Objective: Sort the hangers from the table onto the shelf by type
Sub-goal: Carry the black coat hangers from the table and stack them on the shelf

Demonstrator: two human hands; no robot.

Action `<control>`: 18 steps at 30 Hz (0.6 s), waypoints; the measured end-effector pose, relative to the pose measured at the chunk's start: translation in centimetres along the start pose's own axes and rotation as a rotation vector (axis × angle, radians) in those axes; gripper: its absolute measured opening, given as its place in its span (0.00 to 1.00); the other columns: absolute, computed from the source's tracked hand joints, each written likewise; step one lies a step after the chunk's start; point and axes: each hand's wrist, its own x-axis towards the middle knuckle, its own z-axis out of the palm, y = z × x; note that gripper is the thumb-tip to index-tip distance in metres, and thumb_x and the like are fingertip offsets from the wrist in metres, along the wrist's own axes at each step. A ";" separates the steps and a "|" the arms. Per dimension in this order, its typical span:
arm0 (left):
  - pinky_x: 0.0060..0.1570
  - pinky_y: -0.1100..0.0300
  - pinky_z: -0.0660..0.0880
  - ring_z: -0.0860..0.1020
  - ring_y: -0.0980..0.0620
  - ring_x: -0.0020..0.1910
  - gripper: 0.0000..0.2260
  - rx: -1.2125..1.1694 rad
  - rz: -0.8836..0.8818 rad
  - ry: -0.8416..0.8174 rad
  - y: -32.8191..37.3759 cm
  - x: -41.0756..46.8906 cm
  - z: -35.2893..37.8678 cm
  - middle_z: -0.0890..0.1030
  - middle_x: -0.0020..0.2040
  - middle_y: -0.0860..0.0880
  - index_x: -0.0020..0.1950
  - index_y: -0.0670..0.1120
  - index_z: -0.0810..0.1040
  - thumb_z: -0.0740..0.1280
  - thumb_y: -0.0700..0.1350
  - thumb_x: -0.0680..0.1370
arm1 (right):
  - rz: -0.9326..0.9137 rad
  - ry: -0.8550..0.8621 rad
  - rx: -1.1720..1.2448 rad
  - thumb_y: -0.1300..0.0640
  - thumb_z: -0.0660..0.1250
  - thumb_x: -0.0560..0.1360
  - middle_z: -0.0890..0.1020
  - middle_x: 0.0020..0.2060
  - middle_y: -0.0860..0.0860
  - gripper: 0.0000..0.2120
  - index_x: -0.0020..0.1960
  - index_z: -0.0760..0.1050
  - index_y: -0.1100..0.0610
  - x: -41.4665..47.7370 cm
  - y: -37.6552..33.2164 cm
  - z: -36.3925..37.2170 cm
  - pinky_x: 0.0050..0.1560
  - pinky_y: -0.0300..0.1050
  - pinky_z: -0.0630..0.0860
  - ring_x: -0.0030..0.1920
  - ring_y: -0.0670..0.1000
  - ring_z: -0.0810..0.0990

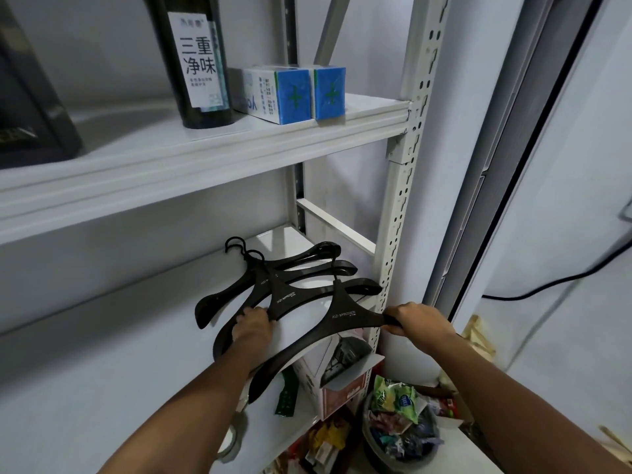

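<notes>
Three wide black plastic hangers lie fanned out on the white middle shelf (143, 340). The nearest hanger (345, 316) juts past the shelf's front edge, and my right hand (419, 319) grips its right arm end. The second hanger (284, 295) and the rear hanger (239, 285) lie behind it with hooks toward the back wall. My left hand (253, 328) presses down on the lower arm of the second hanger, fingers curled over it.
The upper shelf (205, 155) carries a dark bottle (195, 63), two blue-white boxes (294, 94) and a black box (30, 107). A perforated upright (407, 186) stands right of the hangers. Below sit an open carton (338, 371) and a full bin (400, 429).
</notes>
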 end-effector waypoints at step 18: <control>0.65 0.57 0.64 0.69 0.47 0.67 0.23 0.053 0.319 0.190 -10.1 -9.9 -8.7 0.68 0.71 0.48 0.73 0.47 0.64 0.61 0.52 0.80 | -0.266 0.082 0.018 0.41 0.56 0.80 0.81 0.51 0.54 0.20 0.59 0.73 0.55 0.0 -10.1 -3.9 0.50 0.50 0.77 0.53 0.56 0.79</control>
